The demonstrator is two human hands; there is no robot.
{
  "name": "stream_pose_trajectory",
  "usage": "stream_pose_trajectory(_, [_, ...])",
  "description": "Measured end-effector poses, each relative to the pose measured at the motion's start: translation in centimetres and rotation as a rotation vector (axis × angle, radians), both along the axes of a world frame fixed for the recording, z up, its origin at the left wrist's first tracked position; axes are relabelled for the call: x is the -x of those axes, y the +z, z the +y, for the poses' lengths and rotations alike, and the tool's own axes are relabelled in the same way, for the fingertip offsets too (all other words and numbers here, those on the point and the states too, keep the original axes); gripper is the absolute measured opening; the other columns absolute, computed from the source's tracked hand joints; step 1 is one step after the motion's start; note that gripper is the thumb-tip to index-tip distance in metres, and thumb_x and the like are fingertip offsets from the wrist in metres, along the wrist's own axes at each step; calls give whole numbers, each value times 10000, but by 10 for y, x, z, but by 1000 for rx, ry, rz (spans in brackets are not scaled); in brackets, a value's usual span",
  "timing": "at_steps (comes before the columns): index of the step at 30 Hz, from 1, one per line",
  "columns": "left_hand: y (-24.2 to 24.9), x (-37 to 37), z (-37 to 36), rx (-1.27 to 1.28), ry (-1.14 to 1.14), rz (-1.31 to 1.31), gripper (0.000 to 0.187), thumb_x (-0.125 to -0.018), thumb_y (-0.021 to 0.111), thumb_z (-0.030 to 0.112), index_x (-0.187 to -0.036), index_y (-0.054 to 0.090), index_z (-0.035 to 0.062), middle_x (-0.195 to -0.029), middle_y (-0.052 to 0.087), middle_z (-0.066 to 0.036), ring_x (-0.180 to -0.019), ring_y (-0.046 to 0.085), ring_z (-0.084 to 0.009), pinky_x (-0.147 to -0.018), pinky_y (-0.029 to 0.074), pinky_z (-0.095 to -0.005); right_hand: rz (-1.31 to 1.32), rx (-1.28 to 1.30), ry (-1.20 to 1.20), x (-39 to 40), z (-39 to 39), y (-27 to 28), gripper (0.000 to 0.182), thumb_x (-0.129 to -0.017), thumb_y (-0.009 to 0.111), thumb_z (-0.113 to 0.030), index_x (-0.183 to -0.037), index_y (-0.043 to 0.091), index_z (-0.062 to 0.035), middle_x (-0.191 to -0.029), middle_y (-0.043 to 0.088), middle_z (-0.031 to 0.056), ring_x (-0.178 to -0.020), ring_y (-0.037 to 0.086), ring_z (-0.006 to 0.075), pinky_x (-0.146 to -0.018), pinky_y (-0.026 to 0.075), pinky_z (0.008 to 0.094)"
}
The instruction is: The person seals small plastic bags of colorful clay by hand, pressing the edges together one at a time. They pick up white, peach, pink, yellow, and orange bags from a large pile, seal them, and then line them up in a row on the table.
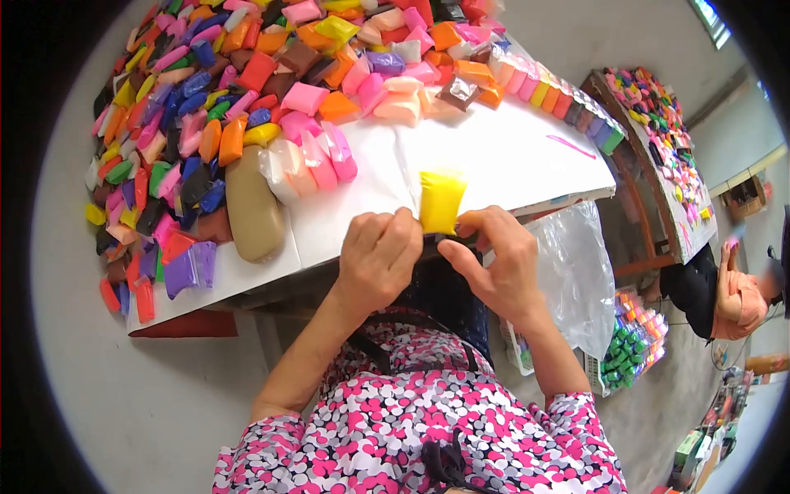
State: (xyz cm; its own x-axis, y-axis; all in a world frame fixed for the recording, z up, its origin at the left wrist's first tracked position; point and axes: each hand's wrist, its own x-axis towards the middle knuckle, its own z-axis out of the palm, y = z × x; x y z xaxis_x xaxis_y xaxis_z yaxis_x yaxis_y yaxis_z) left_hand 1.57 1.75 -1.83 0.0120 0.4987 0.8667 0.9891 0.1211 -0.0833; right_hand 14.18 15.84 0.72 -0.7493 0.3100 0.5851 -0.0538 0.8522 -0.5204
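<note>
A yellow packet (440, 202), glossy and pillow-shaped like wrapped modelling clay, stands at the front edge of the white table (485, 156). My left hand (383, 255) is closed, its fingertips pinching the packet's lower left corner. On the other side, my right hand (502, 263) has its thumb and forefinger apart. The forefinger reaches the packet's lower right corner, and the thumb is just below it. Left of the packet, several pink and peach packets (313, 165) stand in a row beside a tan oblong block (255, 206).
A large heap of coloured packets (247, 74) covers the table's left and back. A row of multicoloured packets (559, 103) lines the far right edge. A clear plastic bag (572, 272) hangs at right, near a basket of packets (629, 346). Another person (732, 296) sits beside a second table (658, 156).
</note>
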Motion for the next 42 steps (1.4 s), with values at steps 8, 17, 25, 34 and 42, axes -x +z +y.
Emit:
stream_pose_trajectory(8, [25,6,11,32,43,355,86,-822,625,108,-824,663,31,-938,656,-91,-825,585,-167,-735,456,-302,-78,548,-13,13,0,40,417,-790,798,-279,-978,607,41,-731,650,99,-551,565,119,-489,430,269])
stream_pose_trajectory(17, [28,-2,13,103,68,74,175,-784,621,50,-932,652,-38,-989,648,-162,-837,595,-247,-767,471,-371,-121,502,78,37,18,35,564,-815,743,-240,-1229,519,72,-864,698,177,-684,683,223,-628,545,322])
stream_pose_trajectory(25, [21,6,12,93,94,-128,228,-816,642,39,-1028,624,-44,-1064,618,-191,-902,588,-298,-806,465,-415,-163,620,284,62,28,24,561,-824,728,-185,-1280,486,35,-1019,664,134,-855,661,171,-667,540,278])
stream_pose_trajectory(34, [17,17,0,-86,-65,-541,181,-800,666,-31,-977,629,-36,-1025,622,-174,-870,584,-348,-773,476,-439,-197,360,301,107,38,28,439,-809,715,-163,-1195,568,-15,-1066,617,38,-916,590,116,-697,497,252])
stream_pose_trajectory(42, [12,19,-5,-102,-111,-584,203,-782,668,-36,-979,619,-41,-1016,607,-179,-866,585,-355,-786,483,-424,-284,335,430,144,32,20,459,-780,701,-106,-1212,560,-38,-989,603,29,-865,565,87,-692,465,236])
